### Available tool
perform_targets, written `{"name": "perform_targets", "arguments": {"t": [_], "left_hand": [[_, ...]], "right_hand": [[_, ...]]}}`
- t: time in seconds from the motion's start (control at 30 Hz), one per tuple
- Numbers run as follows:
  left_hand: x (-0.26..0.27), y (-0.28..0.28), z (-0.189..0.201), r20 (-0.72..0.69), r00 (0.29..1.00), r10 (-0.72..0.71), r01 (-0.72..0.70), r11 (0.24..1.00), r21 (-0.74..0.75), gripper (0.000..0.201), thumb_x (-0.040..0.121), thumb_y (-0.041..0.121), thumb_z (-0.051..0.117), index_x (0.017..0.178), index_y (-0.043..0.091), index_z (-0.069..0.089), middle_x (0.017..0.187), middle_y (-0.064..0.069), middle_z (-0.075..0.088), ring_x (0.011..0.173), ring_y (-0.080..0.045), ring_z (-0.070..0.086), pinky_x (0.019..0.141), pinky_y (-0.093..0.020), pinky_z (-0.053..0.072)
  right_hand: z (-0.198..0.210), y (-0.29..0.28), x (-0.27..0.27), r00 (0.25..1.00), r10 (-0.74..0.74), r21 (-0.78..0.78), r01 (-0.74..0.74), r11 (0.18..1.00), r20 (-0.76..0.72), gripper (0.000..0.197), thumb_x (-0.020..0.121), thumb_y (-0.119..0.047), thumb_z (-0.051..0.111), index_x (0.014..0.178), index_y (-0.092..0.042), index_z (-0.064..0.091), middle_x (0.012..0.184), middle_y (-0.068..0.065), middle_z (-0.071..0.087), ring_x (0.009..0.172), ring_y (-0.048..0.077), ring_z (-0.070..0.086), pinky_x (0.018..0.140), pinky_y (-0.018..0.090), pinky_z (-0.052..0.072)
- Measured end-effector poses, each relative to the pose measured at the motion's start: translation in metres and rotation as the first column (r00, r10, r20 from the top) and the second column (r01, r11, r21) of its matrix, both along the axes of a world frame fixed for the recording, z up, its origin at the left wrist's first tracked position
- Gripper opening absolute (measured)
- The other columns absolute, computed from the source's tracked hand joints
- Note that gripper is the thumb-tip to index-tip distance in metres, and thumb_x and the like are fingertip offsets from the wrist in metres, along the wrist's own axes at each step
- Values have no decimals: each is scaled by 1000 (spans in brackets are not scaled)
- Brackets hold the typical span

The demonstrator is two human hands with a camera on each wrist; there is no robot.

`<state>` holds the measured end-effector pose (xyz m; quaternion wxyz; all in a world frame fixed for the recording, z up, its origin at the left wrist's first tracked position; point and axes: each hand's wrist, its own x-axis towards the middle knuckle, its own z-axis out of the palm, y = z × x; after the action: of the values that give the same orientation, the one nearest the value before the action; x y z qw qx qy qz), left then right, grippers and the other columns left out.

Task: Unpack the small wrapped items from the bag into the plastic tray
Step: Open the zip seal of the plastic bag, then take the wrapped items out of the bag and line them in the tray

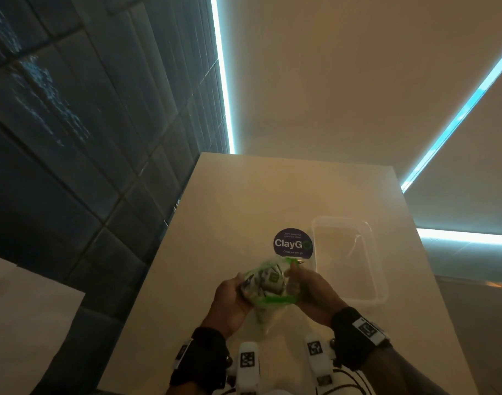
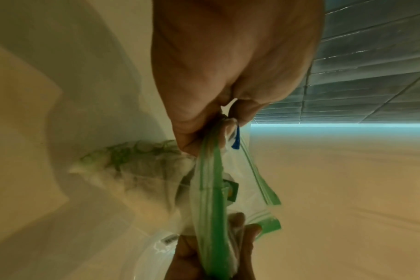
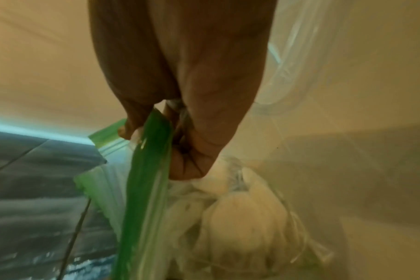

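A clear zip bag (image 1: pixel 269 286) with a green zipper strip hangs between both hands above the white table (image 1: pixel 232 201), its mouth pulled apart. Inside lie several small white and green wrapped items (image 1: pixel 268 279), also showing through the plastic as wrapped items (image 3: pixel 240 212) in the right wrist view. My left hand (image 1: pixel 232 297) pinches the bag's left rim, the zip bag (image 2: pixel 209 189) running down from its fingers (image 2: pixel 194 136). My right hand (image 1: pixel 312 292) pinches the right rim of the zip bag (image 3: pixel 151 170). The clear plastic tray (image 1: pixel 378 269) stands on the table just right of the bag.
A round dark "ClayGO" sticker (image 1: pixel 292 243) lies on the table beyond the bag, left of the tray. A dark tiled wall (image 1: pixel 73 138) runs along the left. Bright light strips (image 1: pixel 222 75) cross the background. The table's right edge (image 1: pixel 423 280) is close behind the tray.
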<state>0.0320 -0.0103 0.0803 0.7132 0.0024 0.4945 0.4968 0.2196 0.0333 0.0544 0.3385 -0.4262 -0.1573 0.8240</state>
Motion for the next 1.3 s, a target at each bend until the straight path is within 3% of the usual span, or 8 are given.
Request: {"name": "perform_targets", "arguments": {"t": [0.27,0.4,0.6,0.73,0.9,1.0,1.13,1.3], "left_hand": [[-7,1,-4,-151,940,-307,308,951,-15,39,98,32,51,114,-1,66,110,-17,72,94,-25,71,71,-34,58],[-16,6,-7,24,993,-114,115,993,-41,47,102,33,39,115,-7,62,95,-20,72,75,-27,69,57,-31,58],[-5,6,-8,148,988,31,-29,1000,-10,48,105,32,30,106,-5,60,84,-25,72,73,-32,72,60,-39,60],[6,3,-21,-15,999,-42,42,999,-6,54,103,40,32,121,-4,59,107,-24,71,96,-34,68,78,-42,53],[-1,-5,-45,-338,940,-51,74,996,57,26,95,26,60,113,11,48,110,-22,63,90,-30,67,63,-36,54],[-4,-9,-39,-577,809,-108,253,951,178,9,94,6,55,93,15,55,98,-12,65,82,-16,67,60,-28,52],[-6,-6,-35,-836,531,-141,419,901,114,40,90,-2,50,75,28,71,99,-3,59,98,-16,60,86,-24,49],[-6,0,-30,-955,268,-128,513,858,29,31,97,5,45,118,13,67,108,-3,41,100,-12,50,90,-11,35]], "right_hand": [[5,-1,3,997,-53,-132,45,990,-56,42,96,-24,49,132,-2,52,139,23,49,133,43,44,109,55,38],[-2,0,6,996,-27,-157,13,988,-85,37,88,-25,71,116,-1,66,114,22,50,102,33,48,115,51,30],[-8,8,6,995,-9,-159,-6,987,-97,48,87,-27,74,127,-1,61,123,20,53,98,27,46,120,36,11],[-11,7,4,1000,-13,-140,14,990,8,31,99,-23,50,117,0,60,119,27,63,111,40,56,106,49,40],[-27,-1,6,973,-91,-64,107,992,211,44,94,-19,58,129,5,44,122,34,56,109,50,58,99,60,46],[-30,0,7,969,-104,-5,107,994,223,31,85,-11,60,113,0,51,113,28,52,98,45,53,78,46,50],[-28,2,3,964,-69,113,41,993,258,15,88,8,48,90,-5,56,97,23,52,92,37,47,68,38,44],[-4,-2,-12,823,11,341,-248,907,568,20,90,8,46,89,0,65,91,9,63,74,18,64,60,22,50]]}}
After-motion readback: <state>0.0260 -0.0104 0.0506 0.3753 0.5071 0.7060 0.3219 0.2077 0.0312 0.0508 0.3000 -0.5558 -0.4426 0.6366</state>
